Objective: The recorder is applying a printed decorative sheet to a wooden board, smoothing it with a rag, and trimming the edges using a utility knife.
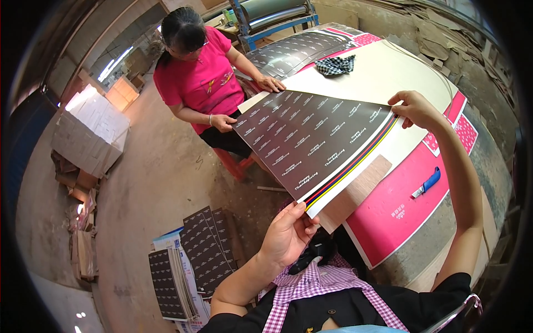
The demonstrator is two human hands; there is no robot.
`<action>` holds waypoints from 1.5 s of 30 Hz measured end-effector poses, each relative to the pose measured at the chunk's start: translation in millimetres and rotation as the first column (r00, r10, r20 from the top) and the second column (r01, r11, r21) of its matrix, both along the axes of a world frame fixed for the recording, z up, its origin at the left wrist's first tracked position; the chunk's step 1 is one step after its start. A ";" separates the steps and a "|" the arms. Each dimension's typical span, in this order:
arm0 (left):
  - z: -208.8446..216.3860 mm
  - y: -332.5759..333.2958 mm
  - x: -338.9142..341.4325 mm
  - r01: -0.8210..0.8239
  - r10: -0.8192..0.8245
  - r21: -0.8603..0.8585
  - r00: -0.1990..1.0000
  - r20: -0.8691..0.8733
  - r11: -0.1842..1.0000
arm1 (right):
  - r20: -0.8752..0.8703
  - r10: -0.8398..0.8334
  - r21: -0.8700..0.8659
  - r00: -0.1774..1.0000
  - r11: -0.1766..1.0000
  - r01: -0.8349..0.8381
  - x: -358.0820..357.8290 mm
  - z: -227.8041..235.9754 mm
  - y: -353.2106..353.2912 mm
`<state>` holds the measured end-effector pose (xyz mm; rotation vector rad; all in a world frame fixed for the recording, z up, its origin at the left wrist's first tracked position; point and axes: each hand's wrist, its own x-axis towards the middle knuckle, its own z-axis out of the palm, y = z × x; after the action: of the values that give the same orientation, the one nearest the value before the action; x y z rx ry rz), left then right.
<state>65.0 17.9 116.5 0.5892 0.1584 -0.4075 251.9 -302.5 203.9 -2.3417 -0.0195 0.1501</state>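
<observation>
A dark grey printed sheet (311, 141) with rows of white lettering and a striped, coloured edge is stretched above the table. My left hand (290, 230) pinches its near corner by the striped edge. At the far right corner, my right hand (415, 110) grips the same edge between thumb and fingers. Across from me, a person in a pink shirt (194, 83) has one hand at the sheet's left corner and the other on its far edge. Under the sheet lie a large cream board (405, 69) and a brown, wood-coloured strip (355, 194).
On a pink printed sheet (377, 233) at the right rests a blue-handled knife (426, 183). A checked cloth (335, 65) lies on the cream board, near more dark sheets (300, 50). Stacked dark boards (205, 250) stand on the floor at left; a blue-framed roller machine (277, 19) is behind.
</observation>
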 end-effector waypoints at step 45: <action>0.7 3.2 1.6 0.008 -0.008 -0.035 1.000 0.014 0.999 | 0.013 0.019 0.024 1.000 1.000 -0.019 -1.7 -0.1 2.0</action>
<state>66.5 21.1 117.2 0.5583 0.1354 -0.4133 250.3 -300.5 203.8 -2.3185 -0.0493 0.1436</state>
